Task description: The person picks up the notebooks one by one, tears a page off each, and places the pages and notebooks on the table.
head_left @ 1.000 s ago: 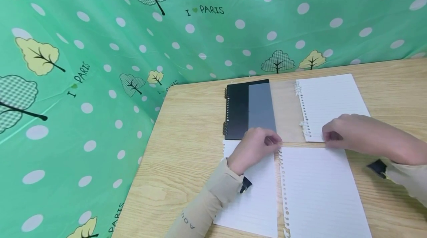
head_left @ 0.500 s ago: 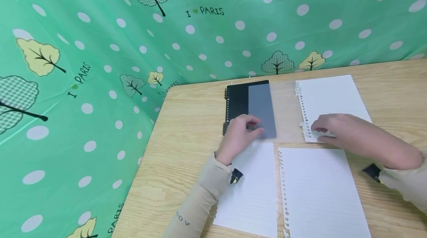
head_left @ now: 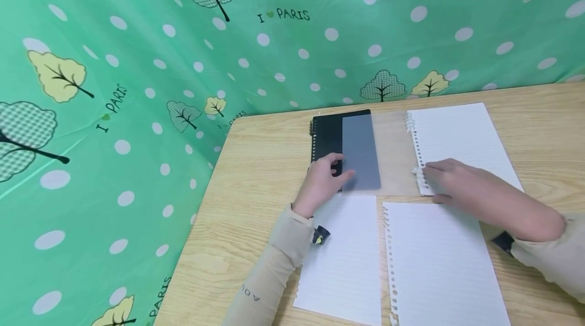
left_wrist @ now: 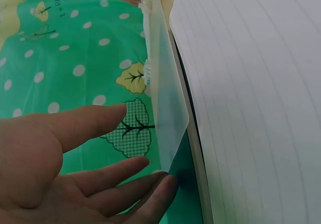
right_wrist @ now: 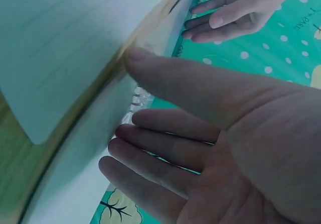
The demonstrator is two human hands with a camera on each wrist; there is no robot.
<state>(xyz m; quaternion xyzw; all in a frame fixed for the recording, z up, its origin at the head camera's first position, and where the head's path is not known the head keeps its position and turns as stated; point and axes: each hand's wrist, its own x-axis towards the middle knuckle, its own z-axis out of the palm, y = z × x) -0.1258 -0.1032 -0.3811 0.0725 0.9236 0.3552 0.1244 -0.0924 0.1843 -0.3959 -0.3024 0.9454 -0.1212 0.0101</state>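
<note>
A loose-leaf binder lies opened flat at the back of the table: a black cover with a grey panel on the left, a translucent sheet in the middle, a stack of lined paper on the right with clear rings along its left edge. My left hand is over the lower part of the black cover, fingers spread loosely and holding nothing. My right hand lies across the stack's lower part, fingers extended toward the lower clear rings. Its thumb is near the front edge.
Two loose lined sheets with punched holes lie in front of the binder, a left sheet partly beneath my left forearm and a right sheet. Wooden tabletop shows around them. A green patterned curtain borders the table.
My left hand has moved left from the right sheet's top corner to over the black cover. My right hand has moved left from that sheet's top edge to the clear rings.
</note>
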